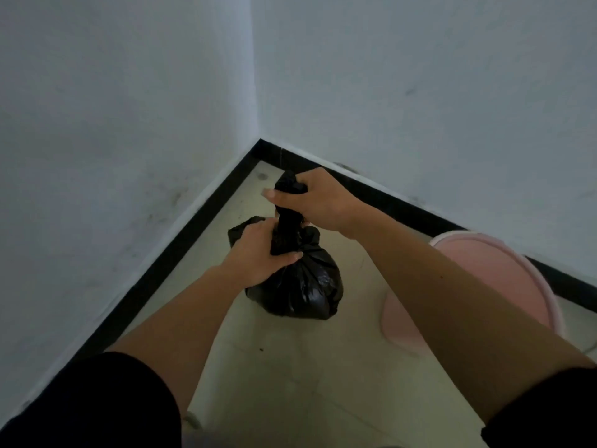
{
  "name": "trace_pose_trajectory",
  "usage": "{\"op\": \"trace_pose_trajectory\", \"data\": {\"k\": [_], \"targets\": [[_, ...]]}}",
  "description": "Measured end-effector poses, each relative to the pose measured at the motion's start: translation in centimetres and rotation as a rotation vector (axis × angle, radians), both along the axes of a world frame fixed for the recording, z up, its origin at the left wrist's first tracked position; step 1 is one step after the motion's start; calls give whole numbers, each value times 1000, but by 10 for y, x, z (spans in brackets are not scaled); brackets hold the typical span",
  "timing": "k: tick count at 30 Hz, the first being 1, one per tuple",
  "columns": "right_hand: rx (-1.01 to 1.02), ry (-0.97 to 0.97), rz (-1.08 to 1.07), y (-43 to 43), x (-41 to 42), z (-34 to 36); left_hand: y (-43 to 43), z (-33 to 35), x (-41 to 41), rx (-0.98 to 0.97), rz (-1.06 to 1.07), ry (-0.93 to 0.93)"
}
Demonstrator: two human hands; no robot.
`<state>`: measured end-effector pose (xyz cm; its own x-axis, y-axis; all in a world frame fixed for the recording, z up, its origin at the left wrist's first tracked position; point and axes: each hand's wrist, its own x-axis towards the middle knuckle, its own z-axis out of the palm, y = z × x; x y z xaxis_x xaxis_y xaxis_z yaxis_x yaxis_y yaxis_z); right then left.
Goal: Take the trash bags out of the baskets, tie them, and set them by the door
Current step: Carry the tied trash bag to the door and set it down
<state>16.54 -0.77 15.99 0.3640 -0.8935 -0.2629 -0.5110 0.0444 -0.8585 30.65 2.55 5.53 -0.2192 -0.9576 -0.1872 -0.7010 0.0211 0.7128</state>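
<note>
Both hands are gripping one black trash bag (300,286): the left hand (258,253) is squeezing its gathered neck low down, the right hand (310,198) is clenching the twisted top above. Glossy and crinkled, the bag is sitting on the floor (290,367) in the corner, beside one pink basket (504,276)
</note>
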Motion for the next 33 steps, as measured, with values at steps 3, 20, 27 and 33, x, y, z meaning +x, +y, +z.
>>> {"op": "trace_pose_trajectory", "data": {"k": [3, 20, 27, 33], "targets": [[24, 11, 47, 0, 14, 75, 20, 76, 15, 21, 109, 20], [88, 11, 584, 146, 88, 464, 262, 465, 20, 2, 893, -160], [75, 84, 913, 263, 139, 543, 407, 532, 20, 10, 1185, -226], [97, 62, 1123, 386, 190, 566, 532, 556, 38, 8, 1407, -257]]}}
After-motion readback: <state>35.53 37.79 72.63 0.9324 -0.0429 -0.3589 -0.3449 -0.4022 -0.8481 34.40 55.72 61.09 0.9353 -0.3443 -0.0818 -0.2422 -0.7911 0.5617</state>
